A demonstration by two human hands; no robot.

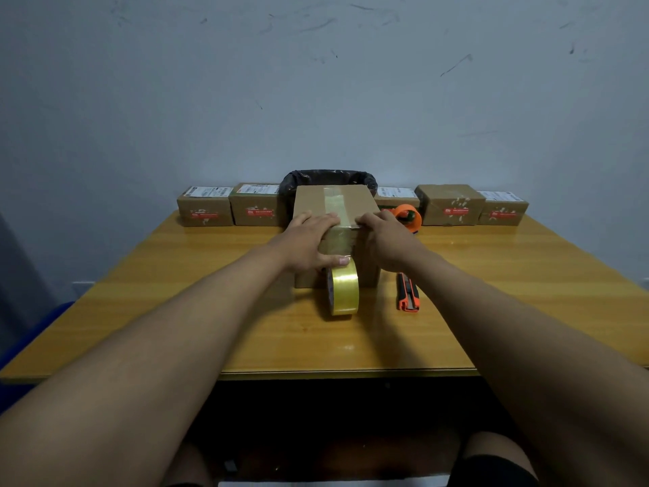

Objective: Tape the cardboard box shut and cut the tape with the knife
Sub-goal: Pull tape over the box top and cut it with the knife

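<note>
A brown cardboard box stands mid-table with a strip of clear tape running along its top seam and down its near face. The yellowish tape roll hangs upright against the box's front, still joined to the strip. My left hand lies on the box's near top edge, fingers flat, thumb pressing the tape on the front face. My right hand presses the near right top edge, fingers bent over the tape's edge. An orange and black utility knife lies on the table just right of the box.
A black-lined bin stands behind the box. Several small labelled cardboard boxes line the table's far edge on both sides. An orange tape dispenser sits right of the box. The wooden table ends close to my knees.
</note>
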